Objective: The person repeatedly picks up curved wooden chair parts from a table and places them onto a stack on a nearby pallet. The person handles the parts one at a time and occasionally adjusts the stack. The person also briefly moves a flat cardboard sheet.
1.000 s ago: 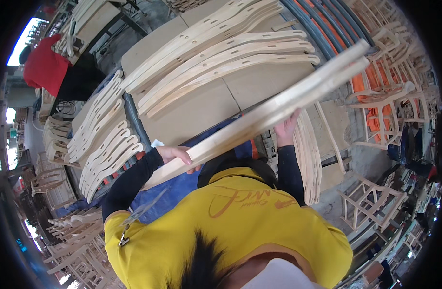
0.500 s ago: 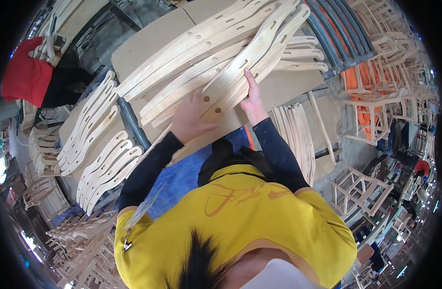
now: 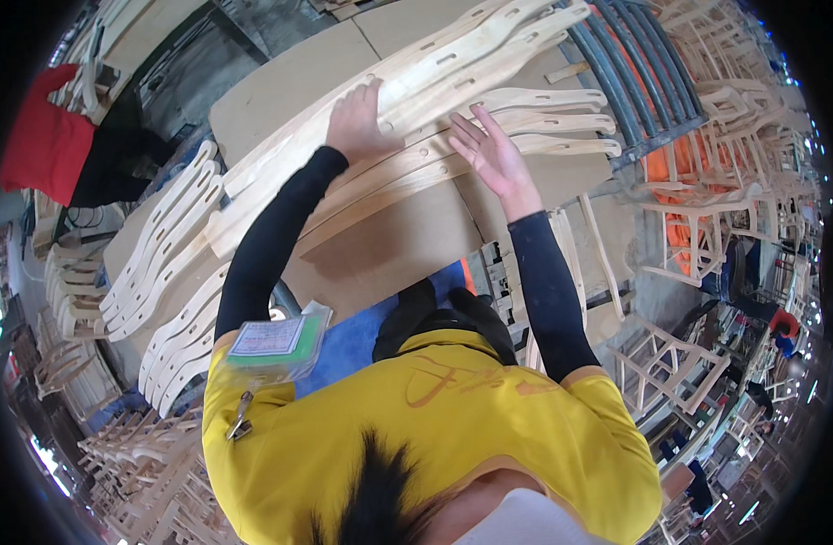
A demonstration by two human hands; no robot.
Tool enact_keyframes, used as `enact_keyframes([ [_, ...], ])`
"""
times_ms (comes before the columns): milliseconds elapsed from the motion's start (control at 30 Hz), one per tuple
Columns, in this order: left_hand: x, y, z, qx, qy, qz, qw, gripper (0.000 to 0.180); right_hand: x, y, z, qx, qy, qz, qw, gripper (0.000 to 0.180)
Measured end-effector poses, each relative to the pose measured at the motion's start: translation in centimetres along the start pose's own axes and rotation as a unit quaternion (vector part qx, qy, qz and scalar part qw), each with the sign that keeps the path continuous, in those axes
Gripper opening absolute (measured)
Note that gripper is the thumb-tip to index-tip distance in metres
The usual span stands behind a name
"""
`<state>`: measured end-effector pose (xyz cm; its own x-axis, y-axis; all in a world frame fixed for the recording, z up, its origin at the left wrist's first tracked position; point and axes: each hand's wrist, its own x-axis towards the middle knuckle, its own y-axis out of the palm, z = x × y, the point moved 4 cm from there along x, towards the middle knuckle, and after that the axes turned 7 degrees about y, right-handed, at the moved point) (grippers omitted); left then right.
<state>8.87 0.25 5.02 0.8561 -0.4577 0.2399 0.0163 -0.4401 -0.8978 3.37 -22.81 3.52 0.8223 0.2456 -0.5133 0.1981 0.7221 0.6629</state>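
Observation:
Long, pale, curved wooden chair parts with slots and round holes lie slantwise on a cardboard-covered table (image 3: 407, 238). My left hand (image 3: 357, 123) rests across one upper wooden chair part (image 3: 462, 68), its fingers stretched out and the thumb apart. Just off the near edge of that upper group, my right hand (image 3: 496, 156) is raised with the palm turned up and the fingers spread, holding nothing. Below it run separate lower wooden chair parts (image 3: 416, 159), their rounded ends toward the right. The left hand hides part of the wood under it.
More curved wooden parts (image 3: 167, 245) are stacked at the left. Dark metal bars (image 3: 630, 77) stand at the far right of the table. Chair frames (image 3: 675, 359) fill the right side. A person in red (image 3: 49, 136) is at far left. A clear badge pouch (image 3: 276, 343) hangs from my left sleeve.
The wooden parts that both hands held near the front edge now lie farther back on the table with the others. My right hand has come off the wood; my left has moved farther away.

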Motion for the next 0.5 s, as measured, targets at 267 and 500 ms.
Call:
enact_keyframes([
  [267,4.3,4.7,5.2,0.018,-0.030,0.105,0.994,0.101,-8.7,-13.2,-1.8,-0.001,0.029,-0.103,0.994,0.045],
  [500,4.0,4.3,3.8,0.073,-0.063,0.134,0.986,0.104,-15.5,-20.4,-4.7,0.066,0.012,-0.222,0.973,0.039],
])
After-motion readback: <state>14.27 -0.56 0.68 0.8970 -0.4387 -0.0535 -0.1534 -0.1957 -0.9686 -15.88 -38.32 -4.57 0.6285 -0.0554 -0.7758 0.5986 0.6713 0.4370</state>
